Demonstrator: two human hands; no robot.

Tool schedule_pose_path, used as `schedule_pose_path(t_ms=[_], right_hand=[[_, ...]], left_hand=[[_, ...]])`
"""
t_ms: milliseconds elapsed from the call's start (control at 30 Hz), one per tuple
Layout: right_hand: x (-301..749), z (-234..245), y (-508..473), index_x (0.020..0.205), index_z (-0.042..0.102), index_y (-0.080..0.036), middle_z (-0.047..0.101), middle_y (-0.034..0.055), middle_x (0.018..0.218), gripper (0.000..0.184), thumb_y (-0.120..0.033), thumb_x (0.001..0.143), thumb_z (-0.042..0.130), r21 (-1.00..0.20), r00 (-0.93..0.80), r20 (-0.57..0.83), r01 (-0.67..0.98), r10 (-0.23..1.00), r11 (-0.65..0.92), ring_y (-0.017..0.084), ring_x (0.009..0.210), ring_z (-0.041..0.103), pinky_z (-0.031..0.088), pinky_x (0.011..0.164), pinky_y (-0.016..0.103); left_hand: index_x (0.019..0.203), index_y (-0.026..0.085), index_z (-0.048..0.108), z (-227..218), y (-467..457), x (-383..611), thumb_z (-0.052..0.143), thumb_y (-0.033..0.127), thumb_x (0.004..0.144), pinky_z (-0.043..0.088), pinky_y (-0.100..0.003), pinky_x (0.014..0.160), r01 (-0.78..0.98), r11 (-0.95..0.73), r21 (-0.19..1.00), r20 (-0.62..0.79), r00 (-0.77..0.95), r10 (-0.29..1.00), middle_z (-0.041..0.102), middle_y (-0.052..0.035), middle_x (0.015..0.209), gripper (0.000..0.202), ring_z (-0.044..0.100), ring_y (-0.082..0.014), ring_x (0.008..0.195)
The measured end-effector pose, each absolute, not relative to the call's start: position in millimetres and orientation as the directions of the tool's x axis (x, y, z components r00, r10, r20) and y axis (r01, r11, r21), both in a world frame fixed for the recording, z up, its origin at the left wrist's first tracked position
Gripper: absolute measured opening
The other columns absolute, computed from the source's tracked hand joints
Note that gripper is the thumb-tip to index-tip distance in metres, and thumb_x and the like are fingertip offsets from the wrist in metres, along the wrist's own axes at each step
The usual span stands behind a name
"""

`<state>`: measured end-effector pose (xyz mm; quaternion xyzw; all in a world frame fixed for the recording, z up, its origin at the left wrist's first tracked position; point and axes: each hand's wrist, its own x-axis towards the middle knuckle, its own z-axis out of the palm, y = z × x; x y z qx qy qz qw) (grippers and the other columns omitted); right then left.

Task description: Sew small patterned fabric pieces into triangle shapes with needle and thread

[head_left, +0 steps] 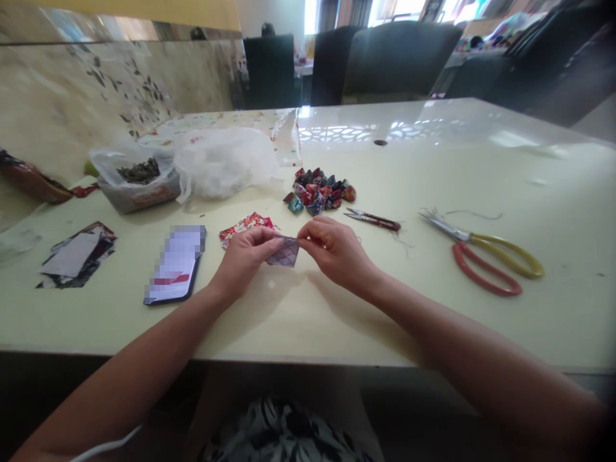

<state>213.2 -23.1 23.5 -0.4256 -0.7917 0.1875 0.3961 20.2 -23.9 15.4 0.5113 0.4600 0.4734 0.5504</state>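
Note:
A small purple patterned piece of fabric (283, 253) hangs above the table from between my two hands. My left hand (251, 251) pinches its upper left edge between thumb and fingers. My right hand (332, 245) is closed in a pinch at the upper right corner of the cloth; whether a needle sits in those fingertips is too small to tell. Just behind my left hand lies a stack of red floral fabric pieces (245, 226). A pile of small stuffed fabric pouches (320, 191) in several colours rests beyond my hands.
Thread snips (374, 219) and large scissors (481, 247) with red and yellow handles lie on the right, near loose threads. A phone (176, 264) and dark fabric pieces (79, 255) are on the left. Behind them stand a bag of dried leaves (139, 183) and a white plastic bag (226, 160).

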Motion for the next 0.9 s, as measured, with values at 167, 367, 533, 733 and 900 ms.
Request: schedule_pose_path(t_ms=[167, 367, 533, 733, 900], right_hand=[[213.3, 23.2, -22.8, 0.076, 0.064, -0.014, 0.057, 0.0013, 0.076, 0.012, -0.011, 0.088, 0.063, -0.638, -0.328, 0.453, 0.530, 0.829, 0.559, 0.011, 0.070, 0.049, 0.034, 0.066, 0.024], [213.4, 23.9, -23.7, 0.076, 0.063, -0.015, 0.057, 0.0013, 0.075, 0.012, -0.011, 0.088, 0.062, -0.636, -0.330, 0.447, 0.535, 0.831, 0.555, 0.011, 0.069, 0.048, 0.034, 0.066, 0.024], [213.2, 23.4, -23.6, 0.075, 0.061, -0.014, 0.057, 0.0010, 0.074, 0.013, -0.010, 0.087, 0.062, -0.640, -0.331, 0.451, 0.528, 0.829, 0.559, 0.011, 0.069, 0.048, 0.034, 0.065, 0.024], [212.7, 23.7, -24.3, 0.075, 0.061, -0.014, 0.057, 0.0010, 0.075, 0.013, -0.011, 0.087, 0.061, -0.644, -0.328, 0.448, 0.527, 0.832, 0.554, 0.011, 0.069, 0.049, 0.034, 0.065, 0.024], [212.8, 24.9, -24.4, 0.075, 0.061, -0.015, 0.058, 0.0015, 0.076, 0.013, -0.012, 0.088, 0.060, -0.653, -0.335, 0.425, 0.530, 0.841, 0.541, 0.012, 0.070, 0.048, 0.034, 0.066, 0.025]], left_hand=[[0.080, 0.015, 0.074, 15.6, -24.5, 20.7, 0.084, 0.033, 0.071, 0.052, -0.024, 0.069, -0.027, -0.001, 1.000, 0.005, 0.130, 0.991, 0.072, -0.0027, 0.077, 0.023, 0.064, -0.0121, 0.067], [0.080, 0.015, 0.074, 16.3, -25.3, 21.5, 0.084, 0.033, 0.071, 0.052, -0.025, 0.069, -0.016, -0.016, 1.000, 0.018, 0.129, 0.991, 0.072, -0.0025, 0.077, 0.023, 0.064, -0.0122, 0.068], [0.080, 0.016, 0.073, 16.1, -25.0, 21.2, 0.083, 0.033, 0.071, 0.051, -0.025, 0.068, -0.021, -0.011, 1.000, 0.013, 0.130, 0.991, 0.072, -0.0020, 0.077, 0.022, 0.064, -0.0120, 0.067], [0.080, 0.015, 0.072, 16.1, -25.4, 20.7, 0.082, 0.032, 0.072, 0.051, -0.024, 0.068, -0.025, -0.010, 1.000, 0.014, 0.135, 0.991, 0.072, -0.0018, 0.076, 0.022, 0.064, -0.0116, 0.067], [0.080, 0.016, 0.072, 16.8, -25.7, 21.3, 0.082, 0.033, 0.073, 0.052, -0.025, 0.068, -0.012, -0.016, 1.000, 0.018, 0.135, 0.991, 0.073, -0.0025, 0.077, 0.021, 0.065, -0.0127, 0.066]])
